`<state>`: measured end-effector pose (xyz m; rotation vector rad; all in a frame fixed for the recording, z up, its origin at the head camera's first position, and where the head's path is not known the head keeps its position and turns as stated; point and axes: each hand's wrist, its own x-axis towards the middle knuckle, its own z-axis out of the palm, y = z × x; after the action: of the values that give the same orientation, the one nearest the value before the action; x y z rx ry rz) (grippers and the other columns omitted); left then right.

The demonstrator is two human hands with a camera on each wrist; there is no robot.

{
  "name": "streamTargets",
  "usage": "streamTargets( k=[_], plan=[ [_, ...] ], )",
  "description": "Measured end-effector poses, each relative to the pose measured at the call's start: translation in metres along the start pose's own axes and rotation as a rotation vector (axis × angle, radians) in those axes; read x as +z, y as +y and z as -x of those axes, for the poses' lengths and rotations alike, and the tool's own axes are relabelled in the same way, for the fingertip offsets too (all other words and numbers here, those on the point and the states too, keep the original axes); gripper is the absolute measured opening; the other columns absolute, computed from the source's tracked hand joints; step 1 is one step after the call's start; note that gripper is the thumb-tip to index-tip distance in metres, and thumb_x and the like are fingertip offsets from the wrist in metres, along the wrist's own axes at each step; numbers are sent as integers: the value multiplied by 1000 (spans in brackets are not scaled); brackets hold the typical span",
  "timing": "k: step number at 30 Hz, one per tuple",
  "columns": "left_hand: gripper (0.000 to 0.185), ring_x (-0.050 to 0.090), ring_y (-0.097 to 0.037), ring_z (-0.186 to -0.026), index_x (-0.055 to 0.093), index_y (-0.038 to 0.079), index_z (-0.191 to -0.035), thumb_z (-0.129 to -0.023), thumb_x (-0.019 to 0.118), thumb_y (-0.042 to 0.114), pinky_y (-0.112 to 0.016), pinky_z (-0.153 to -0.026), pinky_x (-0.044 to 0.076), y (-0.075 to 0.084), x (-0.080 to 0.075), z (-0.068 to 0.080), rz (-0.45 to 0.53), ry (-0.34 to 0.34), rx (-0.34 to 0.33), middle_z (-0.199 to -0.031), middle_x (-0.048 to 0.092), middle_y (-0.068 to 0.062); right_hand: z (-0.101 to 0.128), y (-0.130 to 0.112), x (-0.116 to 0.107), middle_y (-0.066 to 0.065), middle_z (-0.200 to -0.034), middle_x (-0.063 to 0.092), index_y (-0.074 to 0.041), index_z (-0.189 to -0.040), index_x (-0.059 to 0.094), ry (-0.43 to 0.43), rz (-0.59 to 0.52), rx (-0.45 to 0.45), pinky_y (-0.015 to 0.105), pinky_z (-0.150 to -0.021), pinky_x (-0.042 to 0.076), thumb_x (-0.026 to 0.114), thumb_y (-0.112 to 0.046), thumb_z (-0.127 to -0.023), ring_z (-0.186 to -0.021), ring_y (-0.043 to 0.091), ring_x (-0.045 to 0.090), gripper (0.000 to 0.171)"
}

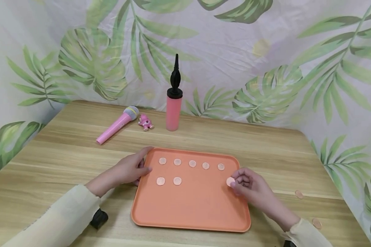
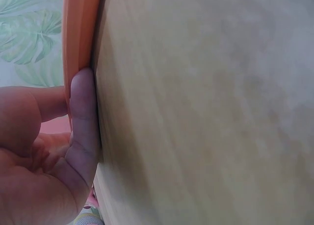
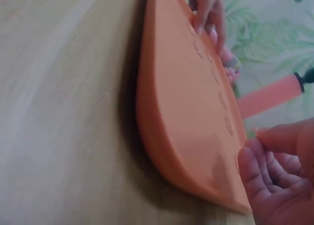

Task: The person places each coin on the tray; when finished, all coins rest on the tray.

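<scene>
An orange tray [image 1: 198, 209] lies on the wooden table. Several copper coins [image 1: 192, 163] form a back row on it, and two more coins [image 1: 160, 181] lie in front of that row's left end. My left hand [image 1: 131, 168] grips the tray's left edge, thumb over the rim; in the left wrist view its fingers [image 2: 83, 112] press against the outer side. Over the tray's right side, my right hand [image 1: 253, 188] pinches another copper coin [image 1: 230, 181] between thumb and fingers. The right wrist view shows the pinch at the fingertips [image 3: 260, 137], with the coin mostly hidden.
Two loose coins [image 1: 316, 223] lie on the table [image 1: 275, 151] right of the tray, by the right forearm. Behind the tray are a pink toy microphone [image 1: 115, 127], a small pink figurine [image 1: 145, 122] and an upright pink hand pump [image 1: 173, 113]. A leaf-patterned cloth [image 1: 222, 55] hangs behind.
</scene>
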<state>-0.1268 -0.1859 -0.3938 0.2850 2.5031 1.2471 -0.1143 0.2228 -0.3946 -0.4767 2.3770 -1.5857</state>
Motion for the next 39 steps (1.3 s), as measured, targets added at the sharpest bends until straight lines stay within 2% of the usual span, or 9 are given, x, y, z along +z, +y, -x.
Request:
streamTargets(
  k=[7, 13, 22, 29, 34, 39],
  plan=[
    [70, 60, -13, -55, 28, 1, -162, -102, 63, 8, -32, -51, 61, 1, 0, 0, 11, 3, -3, -78, 53, -7, -27, -7, 21, 10, -91, 65, 10, -110, 59, -87, -17, 31, 22, -69, 61, 72, -4, -96, -75, 7, 64, 24],
    [70, 59, -13, -53, 28, 1, -161, -102, 63, 8, -31, -50, 59, 0, 1, 0, -14, 13, -6, -75, 53, -7, -43, -10, 39, 9, -87, 66, 5, -110, 61, -169, 18, 31, 20, -67, 57, 72, -12, -99, -72, 8, 61, 23],
    [70, 59, -13, -54, 28, 0, -161, -101, 64, 8, -31, -50, 59, 2, 1, 0, -31, 13, -12, -76, 54, -7, -54, -19, 57, 3, -83, 65, -1, -106, 64, -204, 71, 32, 17, -67, 53, 73, -16, -99, -71, 6, 58, 19],
    [70, 60, -13, -53, 29, 0, -161, -101, 64, 8, -31, -50, 59, 1, 1, -2, -32, 14, -7, -75, 54, -7, -59, -26, 69, 6, -88, 67, -4, -105, 65, -219, 136, 26, 16, -69, 49, 74, -18, -99, -76, 11, 59, 17],
    [70, 59, -13, -52, 29, 0, -161, -101, 65, 8, -31, -50, 59, 2, 1, -2, -43, 17, -6, -75, 54, -7, -62, -26, 71, 3, -90, 67, -8, -104, 67, -238, 225, -11, 18, -74, 49, 74, -22, -99, -81, 12, 60, 16],
    [71, 59, -13, -53, 29, -1, -161, -101, 65, 8, -31, -50, 59, 2, 1, -2, -42, 13, -8, -75, 54, -7, -62, -27, 73, -2, -88, 65, -13, -101, 66, -240, 308, -50, 17, -73, 50, 73, -21, -99, -80, 8, 59, 11]
  ],
)
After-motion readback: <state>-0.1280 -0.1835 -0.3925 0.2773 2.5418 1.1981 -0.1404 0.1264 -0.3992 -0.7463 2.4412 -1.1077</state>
